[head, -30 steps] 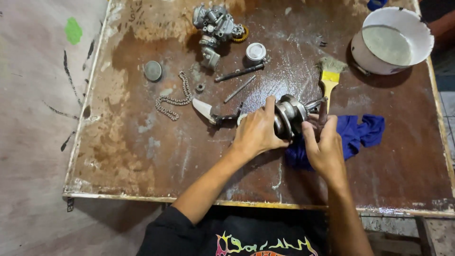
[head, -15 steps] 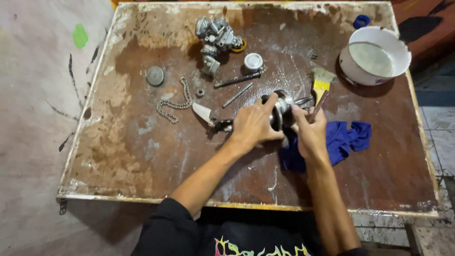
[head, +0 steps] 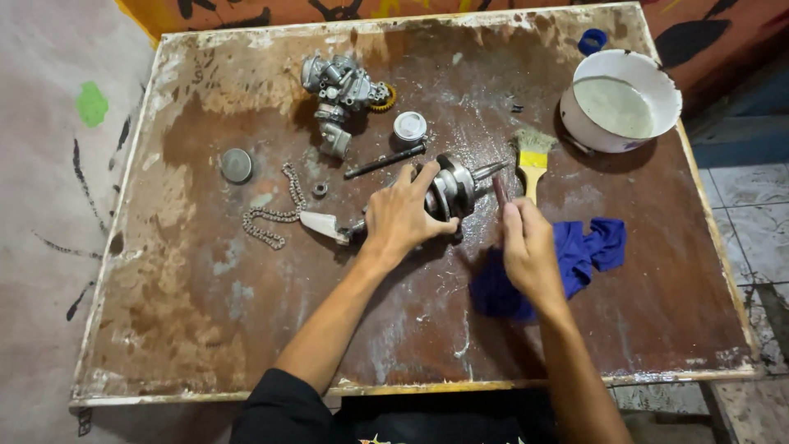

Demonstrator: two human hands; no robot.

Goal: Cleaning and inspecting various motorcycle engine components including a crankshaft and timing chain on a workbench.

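1. Left hand (head: 403, 218) clamped on crankshaft assembly (head: 452, 187) near desk (head: 205, 329) centre; fingers (head: 427, 177) wrapped over the left flywheel web, thumb underneath.
2. Crankshaft long axis runs lower-left to upper-right; stub end (head: 491, 170) points up-right, toward the paintbrush (head: 532, 160).
3. Right hand (head: 530, 251) just right of the crank, fingers together around a thin dark rod-like tool (head: 499, 191); tool tip up beside the stub end. Contact with the shaft: cannot tell.
4. Left hand already on the part, right hand near but apart; crank lies up-left from the right fingers.
5. Blue rag (head: 575, 255) under and right of the right hand, flat on desk.
6. White bowl (head: 620, 100) at top-right corner, holds cloudy pale liquid; small blue cap (head: 592, 39) behind it.
7. Elsewhere: carburettor (head: 341, 86) top centre, small white tin (head: 409, 126) below it, round grey disc (head: 236, 164) left, chain (head: 275, 210) curled left of the crank, dark rod (head: 385, 161) above the fingers.
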